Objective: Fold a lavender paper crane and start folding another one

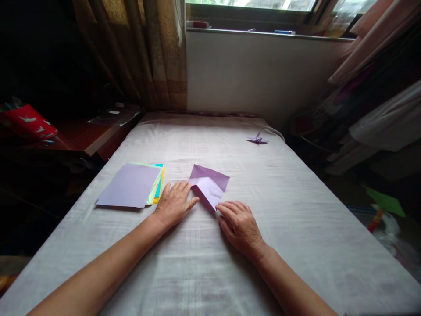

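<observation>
A partly folded purple paper (208,183) lies on the white sheet (204,263) in front of me. My left hand (174,202) rests flat beside its left edge, fingers stretched out and touching the fold. My right hand (238,221) lies palm down at the paper's lower tip, fingers lightly curled with the tips on that corner. Neither hand lifts the paper.
A stack of coloured paper (133,185), lilac on top, lies to the left. A finished purple paper crane (257,139) sits at the far right of the sheet. A dark wooden side table (82,136) stands at left; clothes hang at right.
</observation>
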`<state>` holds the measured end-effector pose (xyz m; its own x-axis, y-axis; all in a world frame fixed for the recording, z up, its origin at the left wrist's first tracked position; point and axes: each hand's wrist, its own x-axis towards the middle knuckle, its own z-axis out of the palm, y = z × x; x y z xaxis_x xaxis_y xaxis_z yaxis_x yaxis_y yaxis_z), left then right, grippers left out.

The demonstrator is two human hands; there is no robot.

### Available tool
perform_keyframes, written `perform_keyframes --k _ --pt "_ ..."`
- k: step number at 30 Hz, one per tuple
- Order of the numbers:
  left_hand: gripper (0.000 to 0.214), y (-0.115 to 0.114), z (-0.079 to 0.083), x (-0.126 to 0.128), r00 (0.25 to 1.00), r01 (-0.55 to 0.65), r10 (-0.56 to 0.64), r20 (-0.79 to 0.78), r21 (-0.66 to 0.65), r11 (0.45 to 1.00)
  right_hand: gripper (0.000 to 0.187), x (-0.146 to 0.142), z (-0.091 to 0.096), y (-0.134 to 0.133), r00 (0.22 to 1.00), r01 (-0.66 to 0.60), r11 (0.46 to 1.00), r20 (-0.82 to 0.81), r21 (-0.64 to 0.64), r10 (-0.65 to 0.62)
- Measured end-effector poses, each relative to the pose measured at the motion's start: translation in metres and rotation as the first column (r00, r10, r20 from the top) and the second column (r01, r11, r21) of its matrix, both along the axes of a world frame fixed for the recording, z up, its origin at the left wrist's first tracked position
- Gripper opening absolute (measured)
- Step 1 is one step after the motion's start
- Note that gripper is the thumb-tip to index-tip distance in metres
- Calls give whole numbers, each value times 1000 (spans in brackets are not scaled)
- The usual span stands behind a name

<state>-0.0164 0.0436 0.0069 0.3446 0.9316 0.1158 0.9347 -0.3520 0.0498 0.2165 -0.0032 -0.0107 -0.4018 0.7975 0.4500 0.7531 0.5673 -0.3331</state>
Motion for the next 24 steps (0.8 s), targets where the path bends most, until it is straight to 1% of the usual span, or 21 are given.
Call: perform_keyframes --k 3,5,7,10,11,12,14,15,16,18,20,23,24 --pt "50 23 3 14 999 -29 30 30 -48 998 29 5 2 4 998 -69 998 3 17 68" --pt "52 34 3 21 999 -37 39 32 -61 997 28 16 4 17 997 -78 995 31 61 76" --pt "50 42 3 26 999 -33 35 30 -69 997 31 32 5 36 998 2 989 63 151 -12" --pt "47 48 4 29 999 -36 38 25 -71 997 40 57 6 74 966 114 954 195 276 -172" --pt "47 48 5 30 999 -43 45 22 -68 997 44 63 5 86 946 132 940 243 314 -214" --pt "47 47 6 31 999 -49 50 19 -60 997 47 68 4 98 931 128 933 285 335 -230" --pt "45 40 8 35 999 -42 43 23 -28 999 48 73 1 119 919 52 937 351 345 -180" --pt "43 35 8 38 999 -23 22 35 4 1000 44 73 0 126 920 -1 936 367 351 -137" --pt "41 29 8 42 998 9 -11 55 42 999 37 72 -2 132 923 -47 930 371 366 -99" --pt "38 16 6 49 988 117 -125 94 84 990 21 69 -2 136 928 -132 913 373 385 -23" --pt "35 5 3 53 971 192 -203 123 97 977 13 66 0 130 924 -211 894 378 395 51" --pt "34 -1 -5 46 958 226 -240 155 104 969 14 58 10 106 915 -310 861 371 404 155" --pt "34 -1 -8 40 951 239 -254 175 105 965 15 55 14 96 917 -326 860 353 393 186"
